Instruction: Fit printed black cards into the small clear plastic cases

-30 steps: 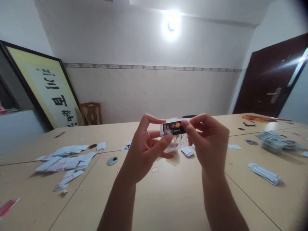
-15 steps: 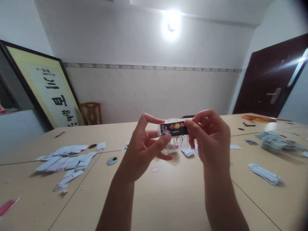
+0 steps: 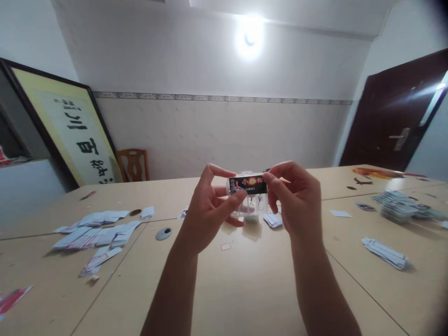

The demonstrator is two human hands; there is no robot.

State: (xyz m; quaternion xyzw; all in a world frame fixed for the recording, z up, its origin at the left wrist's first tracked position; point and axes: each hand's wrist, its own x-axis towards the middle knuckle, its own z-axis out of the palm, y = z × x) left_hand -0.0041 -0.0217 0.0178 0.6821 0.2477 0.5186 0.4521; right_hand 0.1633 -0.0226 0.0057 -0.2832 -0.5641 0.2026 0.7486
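Observation:
Between my hands, raised above the table, is a small clear plastic box of fish hooks (image 3: 259, 203). A black label (image 3: 257, 185) with red and white print and a bright burst lies along its upper part. My left hand (image 3: 214, 200) grips the box from the left, thumb across the front and fingers at the top and behind. My right hand (image 3: 296, 193) pinches the label's upper right corner with thumb and forefinger; its other fingers are curled. Whether the label is fully stuck down on the box I cannot tell.
Bundles of white paper slips (image 3: 98, 233) spread over the left of the table (image 3: 245, 289). At right lie a stack of clear boxes (image 3: 399, 205) and a slip bundle (image 3: 385, 252). A small red-bordered sticker (image 3: 226, 246) lies below my hands. A chair (image 3: 133, 164) stands behind.
My right hand has shifted left, still at the label's right corner. The box has moved slightly left too, with my left hand keeping its grip.

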